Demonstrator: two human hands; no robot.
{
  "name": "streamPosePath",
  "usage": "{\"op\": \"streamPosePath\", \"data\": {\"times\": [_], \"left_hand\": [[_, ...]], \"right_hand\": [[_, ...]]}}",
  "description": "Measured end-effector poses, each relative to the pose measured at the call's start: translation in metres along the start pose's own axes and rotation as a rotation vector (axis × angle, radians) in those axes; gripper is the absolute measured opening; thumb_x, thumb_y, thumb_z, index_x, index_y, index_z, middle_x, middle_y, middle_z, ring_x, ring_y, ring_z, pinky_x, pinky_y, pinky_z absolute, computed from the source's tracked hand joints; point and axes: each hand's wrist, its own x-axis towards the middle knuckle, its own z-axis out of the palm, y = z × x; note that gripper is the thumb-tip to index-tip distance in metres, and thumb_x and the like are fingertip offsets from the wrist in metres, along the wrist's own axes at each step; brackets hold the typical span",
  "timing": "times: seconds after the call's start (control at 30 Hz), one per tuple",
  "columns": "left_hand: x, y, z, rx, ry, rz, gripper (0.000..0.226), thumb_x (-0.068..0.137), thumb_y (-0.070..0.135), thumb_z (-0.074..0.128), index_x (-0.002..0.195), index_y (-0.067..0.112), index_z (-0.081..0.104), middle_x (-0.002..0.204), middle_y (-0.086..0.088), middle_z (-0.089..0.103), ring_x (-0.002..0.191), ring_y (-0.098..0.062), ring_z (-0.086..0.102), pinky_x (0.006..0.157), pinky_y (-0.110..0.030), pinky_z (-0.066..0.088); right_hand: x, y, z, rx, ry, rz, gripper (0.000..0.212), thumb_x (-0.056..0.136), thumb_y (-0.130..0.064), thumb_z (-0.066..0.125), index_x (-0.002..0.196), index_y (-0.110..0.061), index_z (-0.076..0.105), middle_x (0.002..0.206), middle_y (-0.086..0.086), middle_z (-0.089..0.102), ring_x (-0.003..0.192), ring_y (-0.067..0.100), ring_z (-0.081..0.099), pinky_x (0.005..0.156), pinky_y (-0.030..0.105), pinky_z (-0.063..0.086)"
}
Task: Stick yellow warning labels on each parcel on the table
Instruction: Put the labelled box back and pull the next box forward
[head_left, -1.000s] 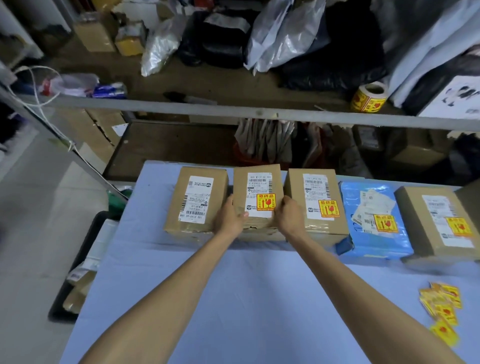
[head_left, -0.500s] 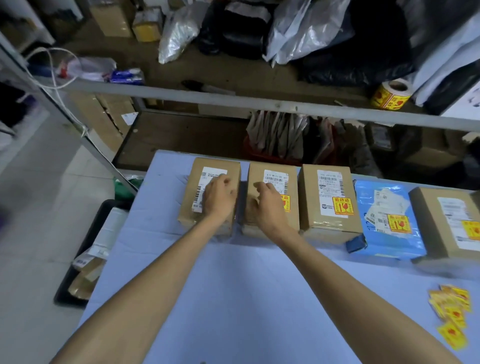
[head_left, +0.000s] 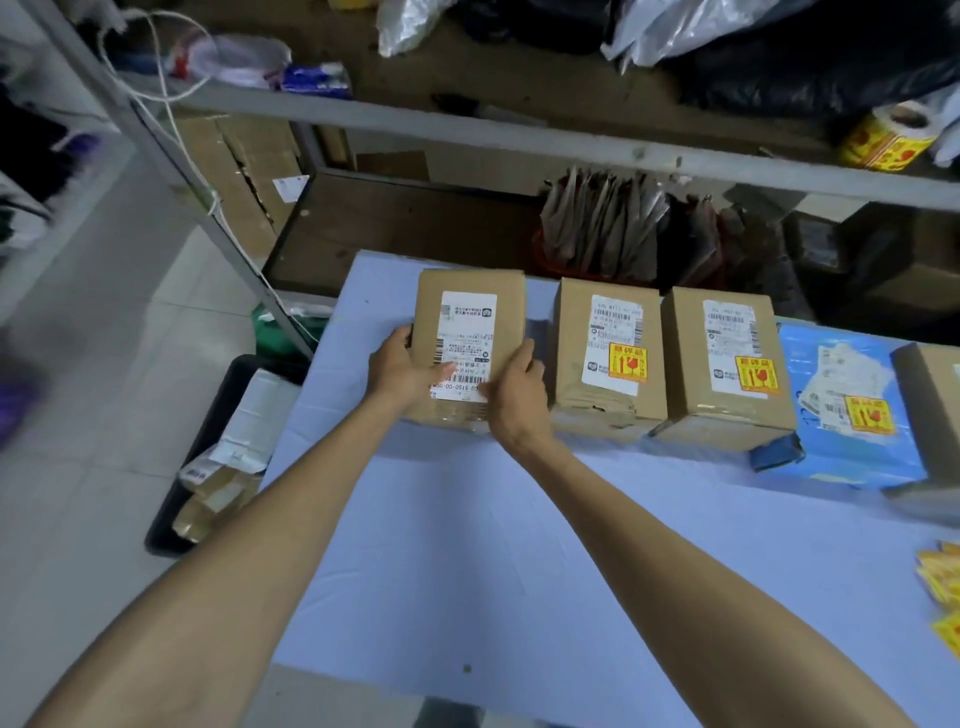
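A row of parcels stands along the far side of the blue-covered table (head_left: 519, 545). The leftmost brown box (head_left: 467, 291) carries only a white shipping label; my left hand (head_left: 402, 366) grips its left side and my right hand (head_left: 519, 387) grips its right front corner. The second box (head_left: 605, 358) and third box (head_left: 724, 364) each show a yellow warning label. A blue mailer bag (head_left: 852, 410) to their right also has one. Another brown box (head_left: 935, 410) is cut off at the right edge. Loose yellow labels (head_left: 943, 587) lie at the table's right edge.
A grey metal shelf rail (head_left: 519, 137) runs across behind the table, with a yellow label roll (head_left: 888, 137) on it at the right. Bags and cartons fill the shelf. A black tray (head_left: 208, 457) with packaging scraps sits on the tiled floor to the left.
Both hands left the second box and moved left onto the leftmost box, now gripping its sides. The camera view shifted left and down.
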Motion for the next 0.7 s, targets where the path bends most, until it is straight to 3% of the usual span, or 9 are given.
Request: {"op": "streamPosePath", "data": {"times": [0.1,0.23,0.3,0.47,0.6,0.7], "left_hand": [[-0.025,-0.008,-0.01,-0.041,0.015,0.002,0.072,0.068,0.019,0.085,0.132,0.012,0.051,0.133,-0.005,0.058,0.122,-0.022,0.053,0.091,-0.024,0.039],[-0.081,-0.032,-0.014,-0.079,0.062,-0.038,0.069,0.065,0.025,0.087,0.127,0.017,0.057,0.127,-0.002,0.063,0.117,-0.022,0.058,0.096,-0.031,0.046],[-0.117,-0.045,-0.012,-0.066,0.098,-0.051,0.073,0.064,0.029,0.087,0.129,0.02,0.056,0.129,-0.001,0.062,0.118,-0.02,0.057,0.098,-0.032,0.044],[-0.217,-0.071,0.022,-0.079,0.138,-0.044,0.079,0.063,0.033,0.088,0.134,0.027,0.053,0.129,0.002,0.062,0.121,-0.017,0.055,0.098,-0.031,0.04],[-0.277,-0.08,0.071,-0.076,0.068,-0.025,0.078,0.069,0.038,0.083,0.138,0.034,0.047,0.128,0.008,0.063,0.115,-0.018,0.06,0.103,-0.039,0.044],[-0.298,-0.066,0.112,-0.058,-0.021,-0.008,0.081,0.072,0.039,0.079,0.143,0.038,0.039,0.132,0.012,0.06,0.12,-0.014,0.057,0.104,-0.04,0.043]], "right_hand": [[-0.021,0.005,-0.004,0.031,0.021,-0.057,0.078,0.085,-0.014,0.064,0.146,-0.007,0.016,0.128,0.023,0.037,0.113,0.045,0.046,0.096,0.05,0.042],[-0.059,0.016,-0.013,0.138,-0.053,-0.124,0.055,0.088,-0.018,0.065,0.129,0.001,0.035,0.131,0.021,0.043,0.119,0.037,0.047,0.097,0.042,0.042],[-0.084,0.03,-0.013,0.171,-0.093,-0.148,0.052,0.084,-0.01,0.066,0.125,0.001,0.036,0.129,0.018,0.051,0.117,0.034,0.052,0.092,0.042,0.047],[-0.158,0.092,-0.024,0.233,-0.139,-0.181,0.074,0.075,-0.005,0.068,0.14,-0.011,0.033,0.126,0.013,0.058,0.114,0.032,0.055,0.093,0.048,0.048],[-0.206,0.152,-0.053,0.292,-0.1,-0.132,0.07,0.075,-0.003,0.066,0.138,-0.011,0.036,0.126,0.01,0.058,0.113,0.031,0.056,0.093,0.047,0.048],[-0.227,0.195,-0.087,0.338,-0.047,-0.103,0.063,0.075,-0.002,0.066,0.133,-0.015,0.043,0.113,0.0,0.059,0.105,0.026,0.06,0.091,0.044,0.051]]}}
